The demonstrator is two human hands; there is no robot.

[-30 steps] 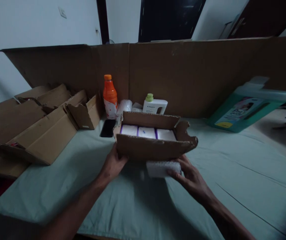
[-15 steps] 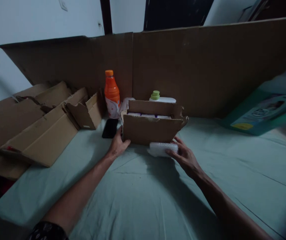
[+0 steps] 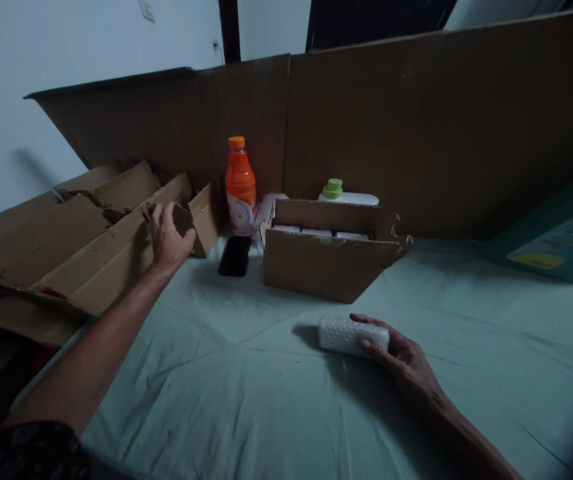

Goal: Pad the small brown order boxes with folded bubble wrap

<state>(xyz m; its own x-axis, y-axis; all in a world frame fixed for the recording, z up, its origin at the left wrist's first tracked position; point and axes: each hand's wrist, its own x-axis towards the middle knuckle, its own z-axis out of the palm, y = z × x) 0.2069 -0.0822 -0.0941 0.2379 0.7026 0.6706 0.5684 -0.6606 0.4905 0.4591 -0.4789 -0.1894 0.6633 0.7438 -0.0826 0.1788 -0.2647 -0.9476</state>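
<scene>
My right hand [image 3: 401, 357] grips a bubble-wrapped bundle [image 3: 343, 335] by its right end, low over the green cloth; what the wrap covers is hidden. At the left, my left hand [image 3: 170, 241] is at the front of a small cardboard compartment [image 3: 209, 217], thumb apart from bent fingers. Its fingertips are partly hidden behind the cardboard, and nothing shows in its grasp. Between the hands stands an open cardboard box [image 3: 316, 267] with several white, purple-edged packs [image 3: 316, 233] inside.
An orange bottle [image 3: 240, 183] and a black phone [image 3: 235, 257] are left of the box. Behind it lies a white bottle with a green cap [image 3: 334, 187]. A large teal jug [image 3: 556, 233] is at right. Cardboard dividers [image 3: 31, 233] fill the left; a tall cardboard panel [image 3: 391, 120] closes the back.
My left hand has left the box's left side and moved left to the cardboard compartment. My right hand has drawn the bubble-wrapped bundle toward me, away from the box. The view has shifted slightly.
</scene>
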